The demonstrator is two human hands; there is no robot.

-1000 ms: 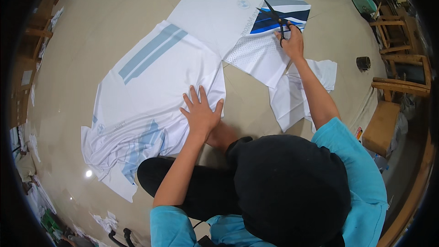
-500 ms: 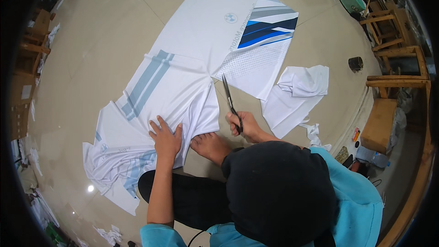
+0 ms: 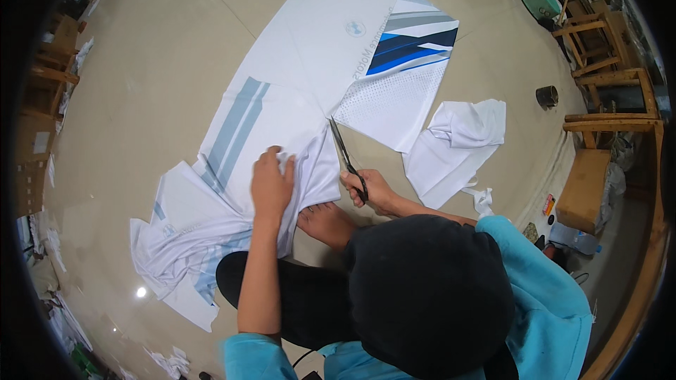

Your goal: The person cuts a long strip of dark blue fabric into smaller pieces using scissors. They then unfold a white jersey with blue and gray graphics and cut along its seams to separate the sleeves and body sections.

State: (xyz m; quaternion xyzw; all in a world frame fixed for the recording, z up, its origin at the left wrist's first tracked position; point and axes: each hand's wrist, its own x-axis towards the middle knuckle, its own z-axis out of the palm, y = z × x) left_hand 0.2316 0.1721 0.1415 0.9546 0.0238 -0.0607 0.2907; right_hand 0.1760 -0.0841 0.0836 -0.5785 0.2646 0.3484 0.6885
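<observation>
A large white printed fabric point(image 3: 303, 49) with grey stripes and a blue-and-navy panel lies spread on the floor. Its near-left part is bunched in folds. My left hand point(image 3: 272, 186) rests on these folds with its fingers drawn in, gathering the cloth. In my right hand point(image 3: 369, 188) are black-handled scissors point(image 3: 342, 146), their blades pointing up and away. The blade tips reach the fabric edge where the plain part meets the patterned panel; the blades look nearly closed. My bare foot point(image 3: 326, 224) stands at the near edge of the fabric, between both hands.
A separate folded white piece point(image 3: 458, 141) lies on the right, with a white scrap point(image 3: 482, 200) beside it. Farther right are a dark round can point(image 3: 546, 97), wooden frames point(image 3: 612, 124), a cardboard box point(image 3: 586, 190) and a plastic bottle point(image 3: 574, 238). Scraps point(image 3: 169, 361) lie at lower left.
My left hand has slid up and slightly right, its spread fingers drawing in and the cloth shifting with it. The scissors have moved left to the fabric edge.
</observation>
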